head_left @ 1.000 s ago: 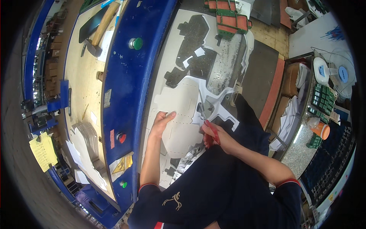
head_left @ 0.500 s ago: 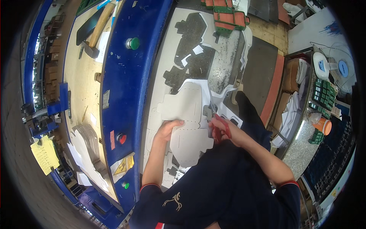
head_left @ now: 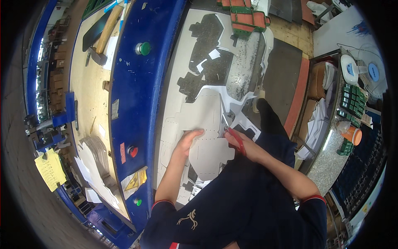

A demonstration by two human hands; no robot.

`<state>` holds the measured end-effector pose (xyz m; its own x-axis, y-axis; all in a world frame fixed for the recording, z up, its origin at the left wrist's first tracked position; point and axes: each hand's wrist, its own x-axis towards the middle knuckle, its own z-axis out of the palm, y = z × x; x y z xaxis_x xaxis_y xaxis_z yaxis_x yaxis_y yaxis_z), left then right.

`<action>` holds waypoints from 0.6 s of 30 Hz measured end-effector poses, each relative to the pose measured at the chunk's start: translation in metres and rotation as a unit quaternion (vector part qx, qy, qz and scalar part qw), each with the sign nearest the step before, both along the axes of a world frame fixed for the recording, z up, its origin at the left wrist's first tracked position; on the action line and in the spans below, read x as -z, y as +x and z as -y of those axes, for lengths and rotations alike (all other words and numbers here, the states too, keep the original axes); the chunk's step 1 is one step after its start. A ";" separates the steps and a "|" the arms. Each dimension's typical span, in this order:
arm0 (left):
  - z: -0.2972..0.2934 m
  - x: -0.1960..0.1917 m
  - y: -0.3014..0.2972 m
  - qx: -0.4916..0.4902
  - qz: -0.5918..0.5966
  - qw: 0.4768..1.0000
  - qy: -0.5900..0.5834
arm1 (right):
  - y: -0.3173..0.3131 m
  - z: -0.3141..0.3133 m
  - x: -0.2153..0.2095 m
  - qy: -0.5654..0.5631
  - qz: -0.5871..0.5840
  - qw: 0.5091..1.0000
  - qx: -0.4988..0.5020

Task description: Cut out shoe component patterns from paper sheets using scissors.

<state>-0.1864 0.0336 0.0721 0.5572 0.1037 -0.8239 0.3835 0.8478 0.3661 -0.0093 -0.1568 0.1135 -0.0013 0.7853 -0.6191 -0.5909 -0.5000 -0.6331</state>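
- L hand [head_left: 188, 143]: closed on L edge of card [head_left: 203, 112], thumb flat on top near perforated line; other fingers hidden, prob. under.
- R hand [head_left: 248, 149]: curled round red handles of scissors [head_left: 238, 143]; blades point up & away, along card's R edge. Can't tell how far blades are apart.
- Card: betw. the hands, in front of torso, over bench. Thin, stiff, matt, off-wht/grey; tabbed outline, rounded near end, rows of perfs across middle, short slits.
- Offcut [head_left: 245, 119]: wht, smooth, branching arms, just R of card, by blades; can't tell if joined to it.
- Sheet [head_left: 180, 62]: pale board beyond & L of card, big tabbed cut-outs showing dk speckled surface; couple of small wht scraps lying in them.
- Trays [head_left: 248, 20]: grn rims, red-brown inside, far end of bench.
- L side: blue panel [head_left: 134, 89], painted metal look, round grn & red buttons. Past it, pale wood shelf [head_left: 87, 108] w/ hammer [head_left: 108, 33] (wood handle, dk head) & stack [head_left: 97, 155] of shaped card, edges layered.
- R side: speckled counter [head_left: 325, 166], orange cup [head_left: 353, 135], wht fan [head_left: 371, 74].
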 end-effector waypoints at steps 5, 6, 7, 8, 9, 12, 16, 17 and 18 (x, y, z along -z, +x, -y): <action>0.012 0.010 -0.002 -0.080 0.150 0.975 -0.143 | 0.005 -0.002 -0.015 0.042 -0.024 0.999 0.000; 0.014 0.011 -0.003 -0.081 0.149 0.975 -0.143 | 0.005 -0.001 -0.014 0.042 -0.025 0.999 0.000; 0.015 0.012 -0.002 -0.072 0.127 0.982 -0.122 | 0.006 0.001 -0.012 0.048 -0.034 0.998 -0.003; 0.016 0.012 -0.001 -0.063 0.104 0.987 -0.100 | 0.006 0.002 -0.011 0.055 -0.043 0.998 -0.007; 0.017 0.013 0.000 -0.063 0.104 0.987 -0.101 | 0.004 0.003 -0.011 0.037 -0.055 0.998 0.004; 0.019 0.018 0.001 -0.072 0.108 0.983 -0.132 | 0.007 -0.002 -0.025 0.039 -0.034 0.999 0.018; 0.022 0.023 -0.002 -0.052 0.111 0.988 -0.095 | 0.000 -0.003 -0.022 0.038 -0.014 0.998 0.037; 0.022 0.023 -0.003 -0.044 0.117 0.987 -0.100 | 0.000 -0.003 -0.024 0.034 -0.001 0.998 0.044; 0.023 0.023 -0.003 -0.044 0.116 0.987 -0.099 | -0.001 -0.004 -0.024 0.030 0.013 0.998 0.050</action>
<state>-0.1896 0.0102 0.0491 0.7296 0.0089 -0.6838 0.2309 0.9380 0.2586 -0.0102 -0.1529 0.1377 0.0939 0.8170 -0.5690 -0.6196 -0.3994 -0.6757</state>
